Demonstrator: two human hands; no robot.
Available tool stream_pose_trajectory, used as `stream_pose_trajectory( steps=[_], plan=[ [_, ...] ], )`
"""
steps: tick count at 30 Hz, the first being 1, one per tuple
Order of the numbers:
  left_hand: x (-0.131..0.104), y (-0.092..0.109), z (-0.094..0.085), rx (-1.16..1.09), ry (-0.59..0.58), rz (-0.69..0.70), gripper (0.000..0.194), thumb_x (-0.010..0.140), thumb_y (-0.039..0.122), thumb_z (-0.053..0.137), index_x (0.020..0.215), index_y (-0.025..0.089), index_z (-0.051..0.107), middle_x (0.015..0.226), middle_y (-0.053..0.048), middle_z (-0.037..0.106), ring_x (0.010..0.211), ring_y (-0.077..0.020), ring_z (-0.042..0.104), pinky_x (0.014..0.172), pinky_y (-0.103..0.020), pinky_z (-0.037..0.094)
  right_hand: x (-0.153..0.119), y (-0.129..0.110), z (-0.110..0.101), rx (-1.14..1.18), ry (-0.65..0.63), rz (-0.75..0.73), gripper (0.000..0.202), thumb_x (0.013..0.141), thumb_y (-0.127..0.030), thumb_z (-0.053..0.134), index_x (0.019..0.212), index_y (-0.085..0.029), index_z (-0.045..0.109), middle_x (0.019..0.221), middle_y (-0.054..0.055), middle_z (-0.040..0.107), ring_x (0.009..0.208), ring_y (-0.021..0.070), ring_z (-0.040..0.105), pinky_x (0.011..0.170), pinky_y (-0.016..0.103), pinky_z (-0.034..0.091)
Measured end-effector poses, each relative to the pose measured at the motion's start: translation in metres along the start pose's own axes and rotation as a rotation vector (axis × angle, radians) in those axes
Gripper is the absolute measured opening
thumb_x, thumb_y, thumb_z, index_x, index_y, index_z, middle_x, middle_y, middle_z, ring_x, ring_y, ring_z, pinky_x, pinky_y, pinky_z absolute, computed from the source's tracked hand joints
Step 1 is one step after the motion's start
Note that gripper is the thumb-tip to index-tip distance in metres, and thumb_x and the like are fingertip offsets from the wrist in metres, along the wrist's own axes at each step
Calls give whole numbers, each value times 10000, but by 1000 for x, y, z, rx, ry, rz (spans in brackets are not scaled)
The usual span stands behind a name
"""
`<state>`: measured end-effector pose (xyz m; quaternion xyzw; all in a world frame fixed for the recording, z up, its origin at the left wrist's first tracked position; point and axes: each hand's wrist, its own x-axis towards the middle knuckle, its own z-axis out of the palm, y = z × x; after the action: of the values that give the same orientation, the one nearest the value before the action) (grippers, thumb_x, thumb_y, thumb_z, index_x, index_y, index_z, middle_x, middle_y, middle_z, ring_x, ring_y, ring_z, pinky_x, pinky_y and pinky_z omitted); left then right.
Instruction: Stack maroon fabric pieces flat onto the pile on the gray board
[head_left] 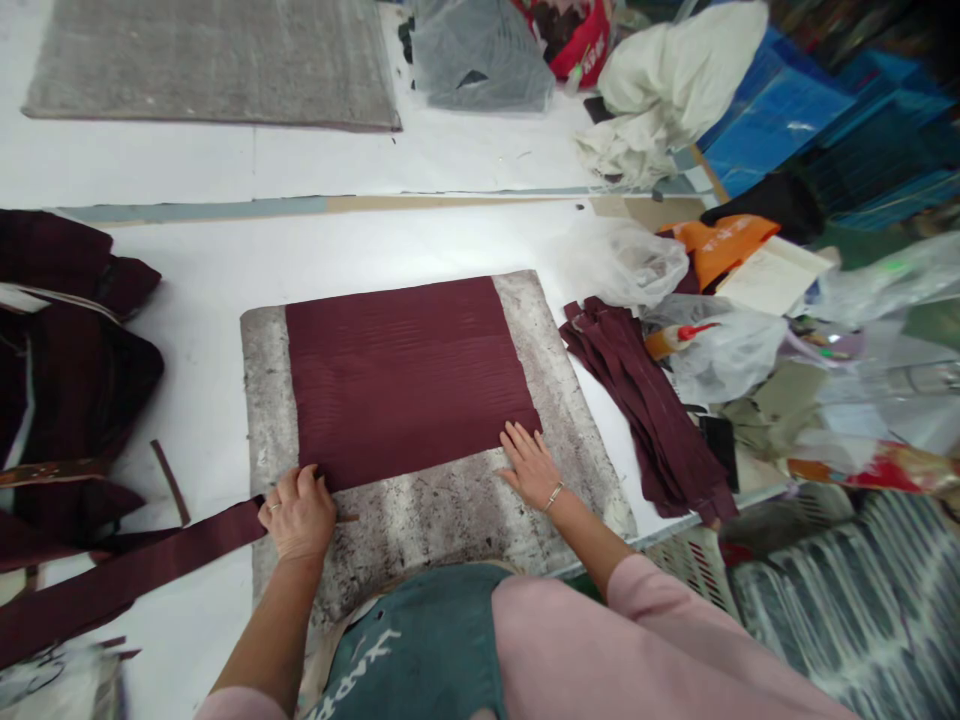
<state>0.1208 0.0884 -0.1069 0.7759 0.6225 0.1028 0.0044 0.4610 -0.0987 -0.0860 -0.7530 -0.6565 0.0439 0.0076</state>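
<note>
- Right hand (pixel 534 468): fingers (pixel 517 441) spread and nearly flat, gripping nothing, the tips on the near right corner of the maroon panel (pixel 405 375), the palm over the board.
- Left hand (pixel 301 518): fingers bent and drawn close together at the panel's near left corner; whether they pinch anything I cannot tell, since the knuckles hide the tips.
- Maroon panel: lies flat between the two sets of fingers and mostly beyond them, with faint ripples across it.
- Speckled grey board (pixel 435 510): under the panel and under both hands — it shows to the left, to the right and on the near side.
- Long maroon strip (pixel 172 563): runs off to the left from the left fingers, its dark end just beside them or partly under them.
- Brown sliver (pixel 171 484): on the white table (pixel 420 248), left of the left fingers.
- Dark maroon fabric heap (pixel 67 400): farther left of those fingers.
- Bundle of maroon strips (pixel 649 410): to the right of the right fingers, apart from them.
- Bottle with a red tip (pixel 666 342): beyond that bundle, farther right of the right fingers — among clear plastic bags (pixel 615 262).
</note>
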Motion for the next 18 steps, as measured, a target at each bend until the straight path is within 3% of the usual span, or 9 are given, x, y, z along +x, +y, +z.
stream_pose_trajectory(
  steps=[4,7,10,12,14,18],
  plan=[
    [2,-1,1,-39,-17,-39,356,881,321,393,1171,188,552,1199,-123,541,1048,-311,472,886,-462,314,-15,31,0,-52,-5,98,630,913,-419,399,1433,-101,242,1505,116,183,1377,253,151,1103,487,138],
    [1,3,-3,-82,-7,-72,373,872,301,404,1192,175,548,1239,-139,514,1110,-333,455,919,-492,318,-20,36,2,-53,10,127,607,921,-415,369,1426,-97,259,1499,122,208,1364,258,192,1096,488,157],
    [-9,20,-11,-133,-6,105,442,874,258,388,1283,113,469,1344,-178,431,1256,-317,364,1000,-467,302,-19,32,2,-36,60,150,566,930,-407,338,1409,-108,302,1477,127,268,1337,265,252,1079,502,191],
    [-18,35,-12,-122,-72,301,465,883,281,382,1314,115,438,1425,-160,358,1356,-312,218,1066,-476,234,-15,31,0,-24,101,174,563,926,-416,340,1403,-118,318,1441,137,335,1296,279,319,1056,507,234],
    [-25,49,-8,-90,-166,397,554,877,372,411,1368,121,367,1477,-152,279,1382,-308,148,1093,-486,193,-8,31,-2,-26,120,205,595,909,-450,363,1402,-118,328,1387,152,405,1226,306,394,1008,492,309],
    [-33,53,-2,-20,-161,173,691,858,496,404,1419,116,269,1500,-211,171,1387,-353,93,1074,-567,174,4,33,-5,-71,118,272,674,871,-550,359,1379,-107,385,1248,194,505,1092,364,479,869,491,403]
  ],
)
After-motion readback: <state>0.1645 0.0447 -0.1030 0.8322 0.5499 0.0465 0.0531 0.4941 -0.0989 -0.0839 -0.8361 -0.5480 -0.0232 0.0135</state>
